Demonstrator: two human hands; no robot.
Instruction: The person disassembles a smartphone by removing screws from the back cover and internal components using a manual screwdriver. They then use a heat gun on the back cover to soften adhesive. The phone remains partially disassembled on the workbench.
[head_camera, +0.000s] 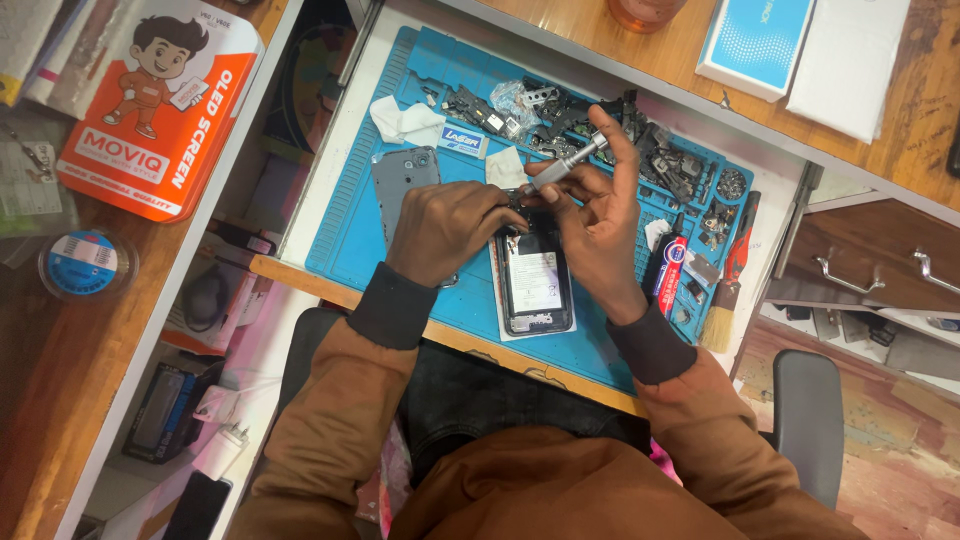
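An opened phone lies on a blue work mat, its back cover off and a pale rectangular battery showing in the dark frame. Its long axis runs away from the person and toward them, tilted only slightly, with the top end under the hands and the bottom end pointing back at the person's lap. The left hand rests knuckles up over the phone's upper left corner, fingers curled down onto the frame and pressing it to the mat; whether the fingertips pinch anything small is hidden. The right hand closes around a slim silver screwdriver, thumb and bent fingers clasping the shaft while the index finger stretches up along the handle. The screwdriver slants, its cap end high and to the right over the far part of the mat, its tip pointing down and left to the top edge of the phone, where it meets the left fingertips. Just left of the hands lies a grey back cover, long axis roughly parallel to the phone. Dark loose phone parts are scattered along the mat's far edge, and a brush lies at the right side near a small red-and-blue tube.
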